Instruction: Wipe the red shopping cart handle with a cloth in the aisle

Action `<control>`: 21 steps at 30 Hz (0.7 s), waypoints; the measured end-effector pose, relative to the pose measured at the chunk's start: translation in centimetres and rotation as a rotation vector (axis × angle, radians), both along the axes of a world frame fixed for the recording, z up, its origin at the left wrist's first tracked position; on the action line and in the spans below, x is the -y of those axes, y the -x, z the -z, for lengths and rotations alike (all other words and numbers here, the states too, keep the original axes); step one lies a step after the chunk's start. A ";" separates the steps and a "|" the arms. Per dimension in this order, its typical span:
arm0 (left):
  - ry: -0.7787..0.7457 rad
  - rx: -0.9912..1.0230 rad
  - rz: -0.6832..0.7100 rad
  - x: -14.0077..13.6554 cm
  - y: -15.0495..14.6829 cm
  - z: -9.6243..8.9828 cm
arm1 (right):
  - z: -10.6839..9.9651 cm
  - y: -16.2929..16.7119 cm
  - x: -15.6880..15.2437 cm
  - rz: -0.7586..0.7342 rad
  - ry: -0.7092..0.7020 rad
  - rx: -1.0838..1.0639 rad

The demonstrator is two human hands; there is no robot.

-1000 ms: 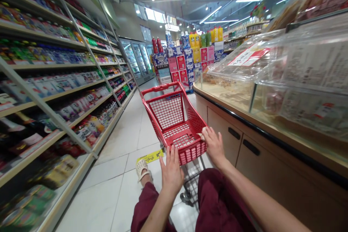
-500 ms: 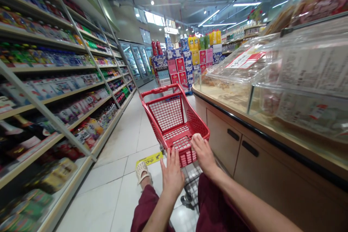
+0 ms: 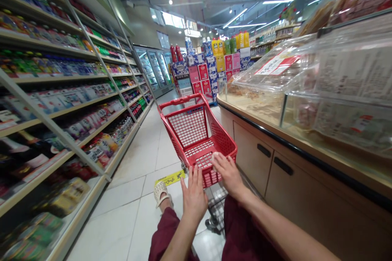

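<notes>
Ahead of me stands a red shopping cart [image 3: 187, 120] with latticed plastic walls, its basket showing a bare slotted bottom. My left hand [image 3: 195, 196] is held at the cart's near end, fingers stretched out and slightly apart. Its fingertips overlap the near rim; whether they touch it I cannot tell. To the right, my right hand [image 3: 229, 176] reaches over the near right corner, palm down, with its fingers extended. A small white patch [image 3: 215, 156] shows at its fingertips, too unclear to name. Neither hand is wrapped round the cart.
Drink shelves [image 3: 65, 77] line the left side. A wooden counter [image 3: 249, 151] with wrapped food packages [image 3: 275, 67] runs close on the right. Stacked boxes [image 3: 203, 83] stand ahead, near glass-door coolers [image 3: 154, 67]. A yellow floor sticker [image 3: 170, 178] lies by my shoe [image 3: 161, 193].
My right hand has slid a little to the left over the cart's near end. My left hand and the cart look nearly unchanged.
</notes>
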State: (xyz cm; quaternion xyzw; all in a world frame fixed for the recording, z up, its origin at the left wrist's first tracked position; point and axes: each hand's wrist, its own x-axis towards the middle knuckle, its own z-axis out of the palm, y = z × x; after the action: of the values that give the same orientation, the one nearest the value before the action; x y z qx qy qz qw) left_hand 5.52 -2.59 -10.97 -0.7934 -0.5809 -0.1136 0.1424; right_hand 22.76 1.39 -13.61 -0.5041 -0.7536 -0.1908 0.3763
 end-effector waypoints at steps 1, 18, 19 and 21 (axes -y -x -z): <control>0.001 -0.002 0.003 0.0 0.1 0.0 | -0.1 -0.7 -0.1 0.068 0.000 -0.043; 0.018 0.018 -0.034 -0.3 0.5 0.0 | 3.2 -3.6 2.3 0.081 0.001 -0.233; 0.021 0.017 -0.034 -0.4 0.5 0.0 | 2.8 -3.7 1.9 0.092 -0.011 -0.256; 0.025 0.015 -0.031 -0.4 0.5 -0.1 | 3.2 -3.4 1.5 0.093 0.009 -0.251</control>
State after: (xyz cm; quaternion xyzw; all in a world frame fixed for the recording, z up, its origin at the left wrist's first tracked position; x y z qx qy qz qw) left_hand 4.99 -2.22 -10.90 -0.7850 -0.5956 -0.1103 0.1300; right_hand 26.12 -0.15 -16.82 -0.5600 -0.6773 -0.1401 0.4560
